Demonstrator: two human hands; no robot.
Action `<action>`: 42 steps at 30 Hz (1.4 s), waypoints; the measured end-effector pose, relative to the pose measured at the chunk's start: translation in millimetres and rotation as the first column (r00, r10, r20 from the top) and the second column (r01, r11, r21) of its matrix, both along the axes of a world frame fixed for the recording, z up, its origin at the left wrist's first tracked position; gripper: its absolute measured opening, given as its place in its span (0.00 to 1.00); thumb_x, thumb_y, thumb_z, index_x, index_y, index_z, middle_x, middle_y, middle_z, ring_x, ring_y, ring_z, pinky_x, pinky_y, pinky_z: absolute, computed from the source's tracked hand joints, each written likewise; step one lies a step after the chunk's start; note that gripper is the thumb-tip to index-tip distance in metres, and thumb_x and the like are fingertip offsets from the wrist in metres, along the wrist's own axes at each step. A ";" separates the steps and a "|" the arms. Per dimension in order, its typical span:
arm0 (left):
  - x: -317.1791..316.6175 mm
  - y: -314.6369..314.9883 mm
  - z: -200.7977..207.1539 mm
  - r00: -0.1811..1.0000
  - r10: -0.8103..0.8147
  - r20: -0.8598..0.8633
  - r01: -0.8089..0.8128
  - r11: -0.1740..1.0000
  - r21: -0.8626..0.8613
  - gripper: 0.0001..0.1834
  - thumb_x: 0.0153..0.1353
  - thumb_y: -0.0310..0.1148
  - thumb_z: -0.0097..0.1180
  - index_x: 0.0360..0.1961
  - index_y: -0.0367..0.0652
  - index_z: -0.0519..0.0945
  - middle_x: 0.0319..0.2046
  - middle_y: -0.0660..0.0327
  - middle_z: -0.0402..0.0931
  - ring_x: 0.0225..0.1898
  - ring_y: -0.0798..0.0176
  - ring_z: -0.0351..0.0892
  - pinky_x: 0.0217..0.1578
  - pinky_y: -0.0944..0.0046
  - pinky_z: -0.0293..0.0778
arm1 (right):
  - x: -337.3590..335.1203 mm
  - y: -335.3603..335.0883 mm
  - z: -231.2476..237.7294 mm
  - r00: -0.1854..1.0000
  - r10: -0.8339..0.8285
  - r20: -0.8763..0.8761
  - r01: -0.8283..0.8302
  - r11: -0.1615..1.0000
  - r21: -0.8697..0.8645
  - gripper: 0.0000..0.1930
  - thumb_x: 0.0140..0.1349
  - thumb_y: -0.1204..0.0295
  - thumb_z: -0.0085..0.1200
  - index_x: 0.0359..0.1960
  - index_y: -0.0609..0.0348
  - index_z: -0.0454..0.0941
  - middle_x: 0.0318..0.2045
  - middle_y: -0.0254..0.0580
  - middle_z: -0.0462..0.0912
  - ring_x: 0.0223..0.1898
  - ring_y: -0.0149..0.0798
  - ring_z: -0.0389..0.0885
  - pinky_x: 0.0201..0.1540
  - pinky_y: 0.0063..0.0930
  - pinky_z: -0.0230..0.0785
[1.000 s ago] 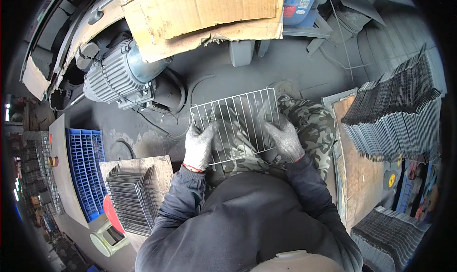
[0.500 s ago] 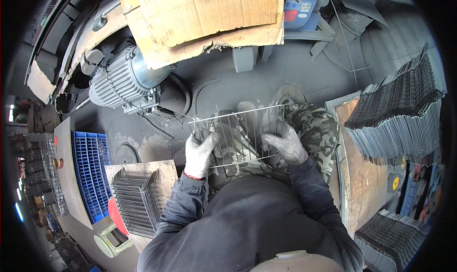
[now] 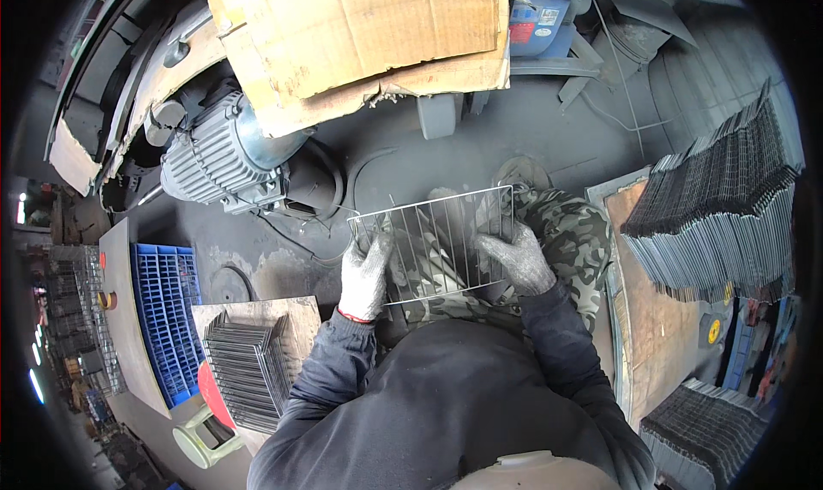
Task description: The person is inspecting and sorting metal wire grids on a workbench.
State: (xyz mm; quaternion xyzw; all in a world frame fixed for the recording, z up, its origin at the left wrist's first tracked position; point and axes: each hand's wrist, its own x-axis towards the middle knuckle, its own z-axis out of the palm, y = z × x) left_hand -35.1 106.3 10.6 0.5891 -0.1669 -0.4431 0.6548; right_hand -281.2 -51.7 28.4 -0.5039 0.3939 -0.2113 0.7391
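Note:
A rectangular metal wire rack (image 3: 431, 243) is held out over my lap, its thin bars running between two longer edge wires. My left hand (image 3: 366, 276), in a whitish knitted glove with a red cuff edge, grips the rack's left end with the thumb on top. At the opposite end, my right hand (image 3: 519, 260) in a greyer glove is closed on the rack, thumb over the bars. The fingers of both hands are partly hidden behind the wires. Beneath the rack show my camouflage trousers (image 3: 570, 241).
Stacked wire racks (image 3: 249, 366) lie on a board at my left, near a pale green stool (image 3: 206, 438) and a blue plastic crate (image 3: 167, 318). Ahead are an electric motor (image 3: 214, 151) and cardboard (image 3: 369, 36). A tall rack stack (image 3: 711, 224) stands on a wooden board (image 3: 660, 336) at right.
The wire rack and my left hand have shifted slightly to the right. Both hands keep their hold on it.

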 end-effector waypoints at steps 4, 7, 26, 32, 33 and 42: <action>-3.1 -4.2 10.6 0.999 -0.034 -0.043 0.036 0.999 0.040 0.09 0.79 0.32 0.60 0.51 0.38 0.85 0.37 0.65 0.87 0.34 0.72 0.84 0.35 0.70 0.78 | -2.6 -1.5 -6.8 1.000 -0.023 0.001 0.023 0.999 0.035 0.12 0.71 0.73 0.67 0.51 0.66 0.83 0.35 0.36 0.86 0.32 0.26 0.81 0.36 0.25 0.78; -5.0 -3.6 8.3 1.000 -0.028 -0.010 0.028 0.999 0.025 0.12 0.77 0.30 0.62 0.55 0.34 0.85 0.40 0.65 0.87 0.37 0.75 0.80 0.40 0.70 0.77 | -1.5 -0.1 -4.5 0.997 -0.072 0.001 0.072 0.997 0.000 0.11 0.70 0.74 0.68 0.50 0.66 0.83 0.34 0.36 0.86 0.31 0.27 0.82 0.35 0.25 0.78; -11.9 -4.3 24.7 0.999 -0.049 -0.024 0.048 0.999 -0.016 0.05 0.73 0.26 0.65 0.45 0.36 0.82 0.29 0.63 0.84 0.26 0.72 0.81 0.29 0.70 0.77 | -3.9 13.3 -0.9 0.988 -0.151 0.042 0.151 0.988 0.023 0.07 0.70 0.74 0.69 0.42 0.63 0.82 0.28 0.34 0.84 0.25 0.27 0.80 0.30 0.25 0.74; -8.1 -2.5 18.1 0.998 -0.066 0.009 0.066 0.998 -0.003 0.04 0.76 0.27 0.62 0.43 0.38 0.81 0.25 0.64 0.81 0.22 0.70 0.79 0.26 0.70 0.75 | -1.0 17.4 -0.4 0.987 -0.147 0.067 0.145 0.989 0.040 0.08 0.71 0.73 0.69 0.43 0.63 0.82 0.29 0.34 0.84 0.25 0.27 0.80 0.30 0.25 0.74; -8.4 -1.6 15.6 0.998 -0.053 0.015 0.053 0.999 -0.002 0.04 0.77 0.28 0.61 0.43 0.39 0.80 0.24 0.63 0.81 0.21 0.69 0.78 0.25 0.69 0.76 | -0.4 17.7 -1.7 0.987 -0.153 0.057 0.151 0.988 0.041 0.08 0.71 0.73 0.69 0.43 0.63 0.82 0.29 0.34 0.84 0.25 0.27 0.80 0.30 0.25 0.74; -8.9 3.2 14.1 0.998 -0.044 -0.053 0.047 0.997 0.061 0.03 0.75 0.27 0.63 0.45 0.38 0.83 0.31 0.67 0.83 0.28 0.75 0.78 0.30 0.72 0.74 | -6.1 14.5 -7.9 0.999 -0.036 -0.007 0.036 0.999 0.020 0.08 0.74 0.71 0.64 0.43 0.65 0.83 0.28 0.36 0.84 0.24 0.30 0.80 0.28 0.28 0.74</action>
